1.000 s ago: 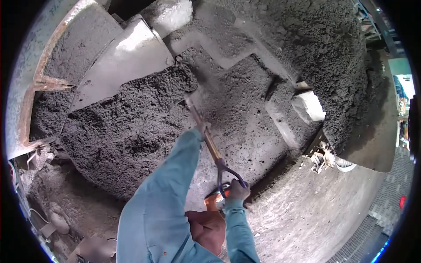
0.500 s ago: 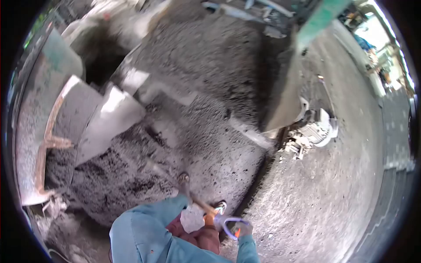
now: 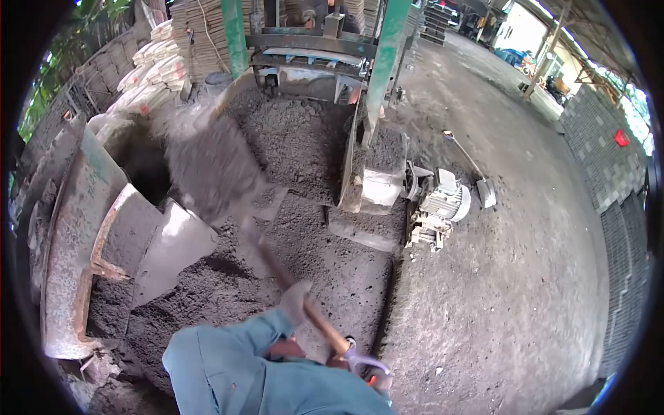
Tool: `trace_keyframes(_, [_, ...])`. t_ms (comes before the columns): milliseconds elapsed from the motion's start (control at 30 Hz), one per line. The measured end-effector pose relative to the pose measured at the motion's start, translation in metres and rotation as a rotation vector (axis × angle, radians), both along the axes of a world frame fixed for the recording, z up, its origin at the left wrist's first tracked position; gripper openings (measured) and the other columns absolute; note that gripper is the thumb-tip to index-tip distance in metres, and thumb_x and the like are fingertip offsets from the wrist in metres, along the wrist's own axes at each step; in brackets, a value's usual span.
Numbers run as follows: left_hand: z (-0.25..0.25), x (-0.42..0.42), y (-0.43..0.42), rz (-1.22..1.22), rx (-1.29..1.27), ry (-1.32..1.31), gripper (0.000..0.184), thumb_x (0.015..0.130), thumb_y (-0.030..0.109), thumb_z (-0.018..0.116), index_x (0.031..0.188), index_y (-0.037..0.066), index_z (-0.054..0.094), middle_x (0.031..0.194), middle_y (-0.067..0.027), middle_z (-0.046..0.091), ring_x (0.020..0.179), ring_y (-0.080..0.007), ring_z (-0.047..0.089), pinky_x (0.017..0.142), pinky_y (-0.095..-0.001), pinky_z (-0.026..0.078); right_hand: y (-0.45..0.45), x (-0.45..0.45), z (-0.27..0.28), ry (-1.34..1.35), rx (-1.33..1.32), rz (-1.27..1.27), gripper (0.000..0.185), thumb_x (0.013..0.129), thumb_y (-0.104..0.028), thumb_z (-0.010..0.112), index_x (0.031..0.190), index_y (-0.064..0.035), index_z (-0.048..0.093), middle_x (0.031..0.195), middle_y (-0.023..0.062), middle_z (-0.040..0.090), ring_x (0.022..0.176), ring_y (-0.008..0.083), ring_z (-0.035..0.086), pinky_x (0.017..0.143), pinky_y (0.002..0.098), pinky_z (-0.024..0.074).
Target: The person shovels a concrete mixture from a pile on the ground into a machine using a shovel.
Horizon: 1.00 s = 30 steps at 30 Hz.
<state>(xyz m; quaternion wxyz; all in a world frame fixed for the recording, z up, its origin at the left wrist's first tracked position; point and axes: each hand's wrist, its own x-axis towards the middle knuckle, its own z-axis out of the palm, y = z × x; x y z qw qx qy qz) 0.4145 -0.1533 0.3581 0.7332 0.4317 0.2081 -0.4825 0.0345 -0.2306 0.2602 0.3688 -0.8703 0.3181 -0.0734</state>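
The left hand (image 3: 295,303) is gripping the shovel shaft (image 3: 325,323). The right hand (image 3: 381,383) is clasping the handle (image 3: 368,361) near the floor edge (image 3: 389,299).

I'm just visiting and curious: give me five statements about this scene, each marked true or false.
1. The left hand grips the shaft of a shovel. True.
2. The right hand is off the shovel. False: the right hand is at its purple handle.
3. The shovel's blade is bare. False: it carries a dark grey load.
4. A second shovel lies on the ground near a motor. True.
5. The posts at the back are red. False: the posts are green.
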Motion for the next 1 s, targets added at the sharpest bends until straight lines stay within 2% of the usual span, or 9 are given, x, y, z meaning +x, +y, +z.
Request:
trace_keyframes(33, [0.035, 0.016, -0.023, -0.088, -0.022, -0.053, 0.022, 0.091, 0.03, 0.061, 0.085, 0.013, 0.049, 0.077, -0.002, 0.048, 0.072, -0.0207, 0.05, 0.073, -0.0369, 0.048, -0.004, 0.025, 0.035, -0.114, 0.096, -0.201, 0.008, 0.068, -0.01, 0.067, 0.063, -0.0062, 0.061, 0.064, 0.0051, 0.062, 0.058, 0.019, 0.06, 0.051, 0.032, 0.0466])
trace_keyframes(167, [0.128, 0.06, -0.113, -0.268, -0.534, -0.258, 0.026, 0.086, 0.031, 0.07, 0.078, 0.015, 0.05, 0.065, 0.0009, 0.047, 0.064, -0.0176, 0.051, 0.072, -0.0392, 0.047, -0.016, 0.096, 0.152, -0.851, 0.42, -0.806, 0.011, 0.073, -0.011, 0.061, 0.07, -0.0017, 0.055, 0.056, 0.006, 0.055, 0.047, 0.0163, 0.054, 0.048, 0.0315, 0.0457])
trace_keyframes(233, [0.17, 0.07, -0.141, -0.271, -0.705, -0.191, 0.028, 0.085, 0.033, 0.072, 0.078, 0.014, 0.052, 0.065, 0.0016, 0.052, 0.062, -0.0177, 0.055, 0.069, -0.0389, 0.049, -0.016, 0.118, 0.209, -0.978, 0.059, -0.88, 0.013, 0.074, -0.008, 0.062, 0.072, -0.0009, 0.052, 0.054, 0.0077, 0.054, 0.049, 0.018, 0.055, 0.05, 0.0308, 0.046])
trace_keyframes(267, [0.182, 0.074, -0.149, -0.273, -0.79, -0.152, 0.029, 0.084, 0.034, 0.073, 0.078, 0.014, 0.054, 0.065, 0.0019, 0.055, 0.062, -0.0177, 0.057, 0.067, -0.0392, 0.049, -0.021, 0.11, 0.203, -0.871, -0.324, -0.802, 0.015, 0.076, -0.01, 0.064, 0.078, -0.0019, 0.052, 0.064, 0.0091, 0.059, 0.055, 0.0179, 0.057, 0.054, 0.0305, 0.0469])
trace_keyframes(467, [0.149, 0.099, -0.148, -0.295, -0.806, -0.021, 0.031, 0.087, 0.039, 0.071, 0.081, 0.015, 0.053, 0.067, 0.0029, 0.055, 0.062, -0.0169, 0.058, 0.064, -0.0406, 0.05, -0.006, 0.127, 0.261, -0.504, -1.052, 0.042, 0.019, 0.071, -0.016, 0.068, 0.086, -0.0139, 0.057, 0.087, 0.0026, 0.056, 0.084, 0.0237, 0.058, 0.078, 0.0455, 0.0498])
trace_keyframes(567, [0.109, 0.12, -0.141, -0.344, -0.64, -0.108, 0.032, 0.09, 0.042, 0.068, 0.082, 0.015, 0.052, 0.069, 0.0013, 0.055, 0.063, -0.0187, 0.058, 0.065, -0.0419, 0.049, 0.003, 0.139, 0.186, -0.553, -1.016, 0.014, 0.015, 0.069, -0.016, 0.069, 0.08, -0.0135, 0.057, 0.087, 0.0034, 0.058, 0.082, 0.0254, 0.059, 0.078, 0.0443, 0.0497])
trace_keyframes(733, [0.157, 0.141, -0.1, -0.21, -0.725, -0.279, 0.034, 0.093, 0.043, 0.063, 0.082, 0.014, 0.051, 0.069, -0.0008, 0.055, 0.064, -0.0207, 0.055, 0.068, -0.0447, 0.049, -0.014, 0.173, 0.135, -0.579, -0.651, -0.129, 0.017, 0.073, -0.008, 0.072, 0.087, -0.0086, 0.061, 0.097, 0.0091, 0.064, 0.094, 0.0331, 0.063, 0.084, 0.048, 0.0505])
trace_keyframes(867, [0.161, 0.216, -0.066, 0.011, -0.671, -0.304, 0.029, 0.095, 0.038, 0.063, 0.083, 0.014, 0.051, 0.069, 0.0001, 0.052, 0.064, -0.0181, 0.053, 0.067, -0.042, 0.049, 0.009, 0.207, 0.173, -0.53, 0.091, -0.335, 0.02, 0.078, -0.008, 0.076, 0.095, -0.0029, 0.066, 0.081, 0.0057, 0.063, 0.078, 0.015, 0.061, 0.072, 0.0301, 0.0497])
trace_keyframes(1000, [0.109, 0.25, -0.02, 0.085, -0.428, -0.41, 0.027, 0.096, 0.039, 0.06, 0.087, 0.015, 0.05, 0.07, 0.0006, 0.051, 0.063, -0.0175, 0.053, 0.067, -0.0411, 0.049, 0.007, 0.231, 0.118, -0.45, 0.253, -0.21, 0.026, 0.076, -0.009, 0.079, 0.099, -0.0027, 0.067, 0.085, 0.0016, 0.067, 0.079, 0.011, 0.062, 0.072, 0.0288, 0.0514])
